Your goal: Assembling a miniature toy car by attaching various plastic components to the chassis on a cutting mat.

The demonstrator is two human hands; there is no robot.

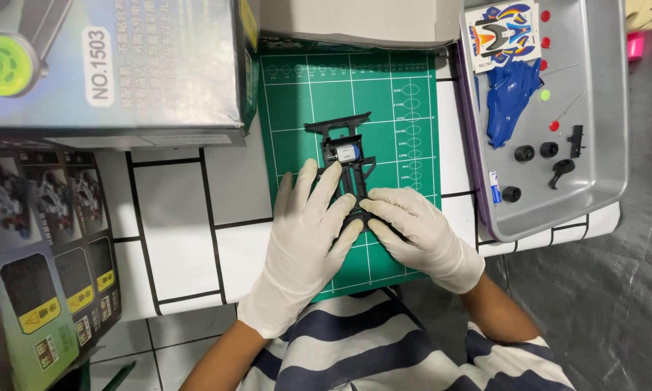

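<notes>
I'm pressing my left hand [308, 228] and right hand [416, 232], fingers closed, onto the black car chassis [344, 163]; motor [345, 153] seated, blue body shell [510, 101] and wheels [536, 152] waiting in the right tray [608, 108].

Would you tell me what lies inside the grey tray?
The tray holds a blue car body, a sticker sheet, black wheels and small coloured parts. Whatever lies beneath the body is hidden.
</notes>
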